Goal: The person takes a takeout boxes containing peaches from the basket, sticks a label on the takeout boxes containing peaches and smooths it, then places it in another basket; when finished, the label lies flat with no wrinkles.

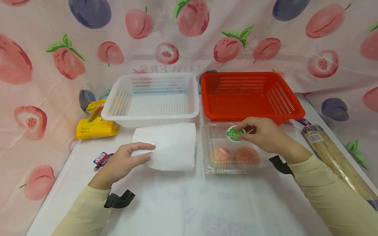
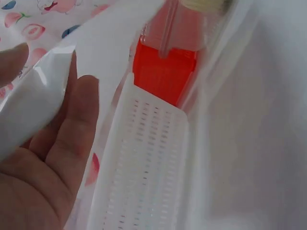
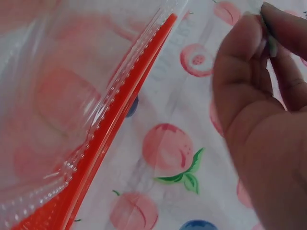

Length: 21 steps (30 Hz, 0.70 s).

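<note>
- Left hand (image 1: 122,164): thumb and fingers clamped on the left edge of a white sheet (image 1: 171,147).
- Right hand (image 1: 262,135): thumb and finger together on a green sticker (image 1: 234,133), above the 12 o'clock side of the clear box (image 1: 208,147); I cannot tell whether the sticker touches the lid.
- The box lies at the sheet's 3 o'clock, two fruits (image 1: 247,154) towards its 6 o'clock side.
- White basket (image 1: 149,117): at the sheet's 12 o'clock.
- Red basket (image 1: 251,115): at the box's 12 o'clock.
- Yellow packs (image 1: 95,128): at the left hand's 11 o'clock.

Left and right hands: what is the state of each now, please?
Left hand: closed, holding the white sheet.
Right hand: closed, pinching the green sticker.
</note>
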### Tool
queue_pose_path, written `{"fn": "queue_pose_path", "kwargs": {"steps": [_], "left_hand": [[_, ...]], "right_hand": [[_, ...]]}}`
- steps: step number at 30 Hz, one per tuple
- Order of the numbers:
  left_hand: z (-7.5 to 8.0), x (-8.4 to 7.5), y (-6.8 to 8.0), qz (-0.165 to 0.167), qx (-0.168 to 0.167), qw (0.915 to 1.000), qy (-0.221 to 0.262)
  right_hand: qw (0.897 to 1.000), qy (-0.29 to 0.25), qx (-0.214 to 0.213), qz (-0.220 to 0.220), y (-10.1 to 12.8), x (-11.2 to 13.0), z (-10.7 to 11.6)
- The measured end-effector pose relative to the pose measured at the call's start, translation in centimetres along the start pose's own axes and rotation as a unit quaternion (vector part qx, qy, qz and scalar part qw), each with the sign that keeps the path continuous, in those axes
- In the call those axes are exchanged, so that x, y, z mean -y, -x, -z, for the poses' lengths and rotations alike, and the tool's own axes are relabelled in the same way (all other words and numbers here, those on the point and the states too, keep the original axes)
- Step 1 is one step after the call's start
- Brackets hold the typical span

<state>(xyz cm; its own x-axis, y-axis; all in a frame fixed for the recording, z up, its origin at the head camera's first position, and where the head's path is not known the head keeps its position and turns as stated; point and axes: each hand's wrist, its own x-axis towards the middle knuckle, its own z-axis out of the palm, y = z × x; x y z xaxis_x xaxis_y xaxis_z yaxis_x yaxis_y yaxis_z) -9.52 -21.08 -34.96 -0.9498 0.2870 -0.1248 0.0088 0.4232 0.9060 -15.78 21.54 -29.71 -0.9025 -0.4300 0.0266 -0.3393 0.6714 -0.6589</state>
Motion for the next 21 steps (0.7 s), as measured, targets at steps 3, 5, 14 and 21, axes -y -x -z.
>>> {"fn": "queue_pose_path", "kwargs": {"steps": [3, 5, 14, 21], "left_hand": [[-0.1, -0.1, 0.3, -0.012, 0.012, 0.9996, -0.022], [-0.1, 0.1, 0.3, -0.014, 0.018, 0.9993, -0.030], [0.0, 3.2, -0.8, 0.027, 0.029, 0.9990, -0.019], [0.3, 3.6, -1.4, 0.039, 0.033, 0.9976, -0.046]], "right_hand": [[1.000, 0.000, 0.006, -0.022, 0.0, -0.5, 0.4], [0.999, 0.000, 0.013, -0.033, -0.1, -0.8, 0.6], [0.996, 0.037, 0.060, -0.051, -0.7, -2.0, 1.0], [0.992, 0.071, 0.086, -0.057, -1.3, -2.4, 0.5]]}}
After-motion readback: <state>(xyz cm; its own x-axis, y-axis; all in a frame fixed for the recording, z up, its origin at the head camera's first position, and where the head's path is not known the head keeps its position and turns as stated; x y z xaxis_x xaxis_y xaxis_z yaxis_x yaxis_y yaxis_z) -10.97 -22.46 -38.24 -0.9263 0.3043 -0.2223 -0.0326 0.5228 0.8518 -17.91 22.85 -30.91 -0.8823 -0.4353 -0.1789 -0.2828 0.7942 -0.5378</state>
